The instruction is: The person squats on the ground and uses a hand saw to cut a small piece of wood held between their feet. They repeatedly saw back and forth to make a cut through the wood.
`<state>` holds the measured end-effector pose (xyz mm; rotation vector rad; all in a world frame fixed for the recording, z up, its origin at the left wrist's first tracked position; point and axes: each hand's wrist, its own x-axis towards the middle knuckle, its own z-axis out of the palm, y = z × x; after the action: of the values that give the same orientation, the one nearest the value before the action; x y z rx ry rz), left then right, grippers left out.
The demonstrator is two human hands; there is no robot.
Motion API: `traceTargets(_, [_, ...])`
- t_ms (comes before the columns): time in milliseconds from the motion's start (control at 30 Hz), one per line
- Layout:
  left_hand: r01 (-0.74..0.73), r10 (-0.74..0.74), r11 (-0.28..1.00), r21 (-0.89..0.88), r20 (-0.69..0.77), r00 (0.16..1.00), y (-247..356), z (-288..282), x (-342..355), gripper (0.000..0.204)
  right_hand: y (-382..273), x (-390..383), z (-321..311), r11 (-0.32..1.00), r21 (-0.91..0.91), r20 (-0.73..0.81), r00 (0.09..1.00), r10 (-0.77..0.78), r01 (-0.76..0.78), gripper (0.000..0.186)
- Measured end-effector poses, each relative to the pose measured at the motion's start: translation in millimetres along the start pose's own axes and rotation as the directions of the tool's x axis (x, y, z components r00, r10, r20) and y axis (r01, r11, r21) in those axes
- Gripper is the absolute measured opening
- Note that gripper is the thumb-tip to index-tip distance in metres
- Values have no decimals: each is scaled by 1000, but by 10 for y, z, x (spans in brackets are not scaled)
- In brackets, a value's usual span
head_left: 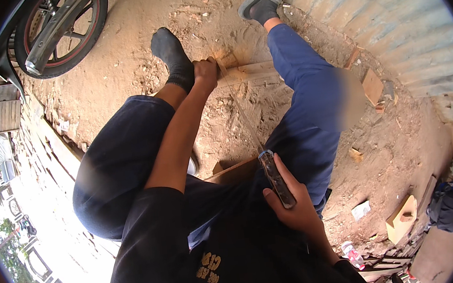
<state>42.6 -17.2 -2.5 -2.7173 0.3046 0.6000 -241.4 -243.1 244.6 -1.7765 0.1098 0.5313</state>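
Note:
My right hand (293, 203) is wrapped round the dark, taped-looking handle of a handsaw (278, 183), its thumb lying along the grip. From the handle a long, thin blade runs forward and slightly left, its far end reaching a wooden board (252, 72) on the dirt. My left hand (206, 73) is closed at the board's left end, right beside the blade. Its fingertips are partly hidden. My socked left foot (171, 51) rests against that hand, while my right foot (265, 1) wears a grey slipper.
A motorcycle wheel (67, 39) stands at the far left. Corrugated metal sheeting (378, 17) borders the right side. Wood offcuts (373, 86) lie near it, with a pale board (401, 218), a plastic bottle (352, 255) and a dark bag (448, 207) at the lower right.

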Motion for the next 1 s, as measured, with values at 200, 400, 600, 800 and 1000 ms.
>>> traceTargets(200, [15,-15,1000,5,14,1000,2,-116,-9,62,6,31,127,993,14,-131,985,-113,115,67])
traceTargets(400, [36,-36,999,-37,5,999,19,-84,59,73,-12,53,240,998,-24,-152,986,-64,62,62])
traceTargets(600, [9,-10,997,-83,-3,1000,-27,-26,8,71,96,-97,142,963,-146,-180,951,-251,227,59])
traceTargets(800, [-32,37,991,-127,35,999,-96,-152,-13,66,-37,248,157,999,-5,-100,994,44,-45,55])
traceTargets(1000, [69,-72,991,-119,-24,997,164,-62,79,61,-67,-129,174,967,-122,-241,938,-248,224,50])
